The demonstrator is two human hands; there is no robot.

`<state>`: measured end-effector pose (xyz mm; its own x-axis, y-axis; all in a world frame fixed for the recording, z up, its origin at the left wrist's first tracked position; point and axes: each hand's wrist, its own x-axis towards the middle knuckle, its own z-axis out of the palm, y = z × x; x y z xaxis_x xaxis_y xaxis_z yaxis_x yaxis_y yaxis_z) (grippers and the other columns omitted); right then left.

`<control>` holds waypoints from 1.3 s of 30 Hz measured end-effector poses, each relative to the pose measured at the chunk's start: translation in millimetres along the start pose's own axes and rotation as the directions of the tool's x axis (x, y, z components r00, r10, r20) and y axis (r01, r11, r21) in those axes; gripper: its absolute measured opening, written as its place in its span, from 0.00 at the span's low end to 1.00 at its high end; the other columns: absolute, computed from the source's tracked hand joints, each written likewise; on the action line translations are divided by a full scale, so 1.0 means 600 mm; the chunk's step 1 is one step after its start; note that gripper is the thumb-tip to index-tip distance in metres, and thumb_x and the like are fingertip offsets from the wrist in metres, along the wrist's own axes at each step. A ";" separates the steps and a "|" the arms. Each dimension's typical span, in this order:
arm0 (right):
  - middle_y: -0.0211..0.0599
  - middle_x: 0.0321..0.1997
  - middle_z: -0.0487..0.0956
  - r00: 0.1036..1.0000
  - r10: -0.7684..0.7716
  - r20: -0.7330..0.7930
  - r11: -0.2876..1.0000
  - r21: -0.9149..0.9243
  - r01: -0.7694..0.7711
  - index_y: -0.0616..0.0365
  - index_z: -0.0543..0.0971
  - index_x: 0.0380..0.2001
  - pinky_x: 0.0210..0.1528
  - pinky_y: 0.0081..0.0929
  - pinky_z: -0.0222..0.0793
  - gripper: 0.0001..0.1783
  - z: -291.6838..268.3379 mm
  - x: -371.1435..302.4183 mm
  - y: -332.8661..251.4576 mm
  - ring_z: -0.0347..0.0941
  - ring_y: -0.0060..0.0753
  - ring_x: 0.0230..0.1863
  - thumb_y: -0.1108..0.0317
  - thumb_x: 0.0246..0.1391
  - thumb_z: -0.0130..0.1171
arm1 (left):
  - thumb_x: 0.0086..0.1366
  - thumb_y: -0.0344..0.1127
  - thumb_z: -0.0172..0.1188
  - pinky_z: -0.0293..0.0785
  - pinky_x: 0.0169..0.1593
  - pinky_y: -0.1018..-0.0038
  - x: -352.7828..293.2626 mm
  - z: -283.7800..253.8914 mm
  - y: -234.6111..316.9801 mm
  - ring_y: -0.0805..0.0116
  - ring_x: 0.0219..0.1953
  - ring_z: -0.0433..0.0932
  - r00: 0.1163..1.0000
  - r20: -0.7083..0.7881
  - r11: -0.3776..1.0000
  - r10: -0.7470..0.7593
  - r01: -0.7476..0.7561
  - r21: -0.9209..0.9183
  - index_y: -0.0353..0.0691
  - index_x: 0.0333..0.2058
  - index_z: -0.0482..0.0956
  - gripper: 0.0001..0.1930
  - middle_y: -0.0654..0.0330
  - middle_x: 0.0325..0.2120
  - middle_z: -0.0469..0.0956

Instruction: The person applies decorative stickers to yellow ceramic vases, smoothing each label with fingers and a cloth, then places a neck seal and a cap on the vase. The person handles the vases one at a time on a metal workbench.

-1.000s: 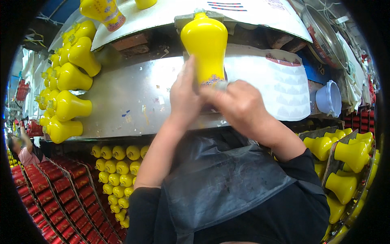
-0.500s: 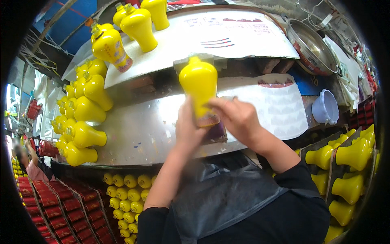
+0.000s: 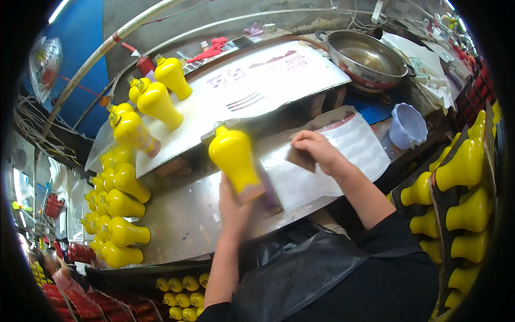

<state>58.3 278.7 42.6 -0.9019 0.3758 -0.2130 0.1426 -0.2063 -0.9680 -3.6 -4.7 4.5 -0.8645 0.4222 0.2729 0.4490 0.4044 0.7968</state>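
My left hand (image 3: 234,208) is closed round the lower part of a glossy yellow bottle (image 3: 234,155), which tilts with its neck pointing away from me. A dark reddish patterned band (image 3: 251,192) shows near the bottle's base, slightly blurred. To the right, my right hand (image 3: 318,150) pinches a small flat brown piece, like a scraper (image 3: 301,160), apart from the bottle. Below that hand lies a white decal sheet (image 3: 327,180) with a reddish strip of prints along its far edge. Under the bottle, part of a purplish block (image 3: 270,201) rests on the metal worktop (image 3: 177,220).
Several yellow bottles (image 3: 126,204) lie stacked at the left; others stand on the white raised board (image 3: 292,80). At the right are a large metal pan (image 3: 370,56), a pale lavender bucket (image 3: 407,126) and racked bottles (image 3: 465,167). A pale pipe (image 3: 126,35) crosses the upper left.
My right hand has come away from the bottle's base to the right, over the sheet, with the brown scraper now visible. The bottle in my left hand has shifted left and nearer; the whole view has turned.
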 end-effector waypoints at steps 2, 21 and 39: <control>0.29 0.28 0.79 1.000 0.006 -0.026 1.000 0.011 -0.005 0.56 0.83 0.32 0.35 0.26 0.73 0.06 -0.055 -0.010 -0.017 0.76 0.24 0.32 0.66 0.59 0.62 | 0.59 0.30 0.74 0.72 0.61 0.67 -0.004 0.002 0.001 0.62 0.56 0.77 0.998 0.027 0.996 -0.051 0.052 -0.071 0.39 0.75 0.49 0.52 0.53 0.60 0.73; 0.58 0.52 0.82 0.567 -0.410 -0.714 0.262 -0.688 -0.677 0.61 0.85 0.45 0.57 0.50 0.75 0.20 -0.463 -0.045 -0.150 0.80 0.59 0.55 0.57 0.60 0.57 | 0.67 0.37 0.61 0.64 0.68 0.61 -0.013 -0.015 -0.002 0.54 0.67 0.66 0.997 0.060 0.865 -0.051 0.074 -0.496 0.44 0.77 0.40 0.47 0.48 0.70 0.58; 0.51 0.38 0.85 0.677 -0.615 -0.404 0.495 -0.866 -0.068 0.53 0.88 0.39 0.49 0.45 0.76 0.15 -0.347 0.032 -0.157 0.82 0.53 0.43 0.59 0.57 0.59 | 0.69 0.27 0.47 0.59 0.70 0.63 0.044 0.004 0.002 0.54 0.70 0.62 0.948 0.102 0.580 -0.301 0.267 -0.770 0.48 0.78 0.37 0.43 0.45 0.71 0.58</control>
<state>112.4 493.4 102.0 -0.5332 0.7466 0.3978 0.4848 0.6550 -0.5796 -25.2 9.0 11.2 -0.9320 0.3608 -0.0362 -0.1442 -0.2774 0.9499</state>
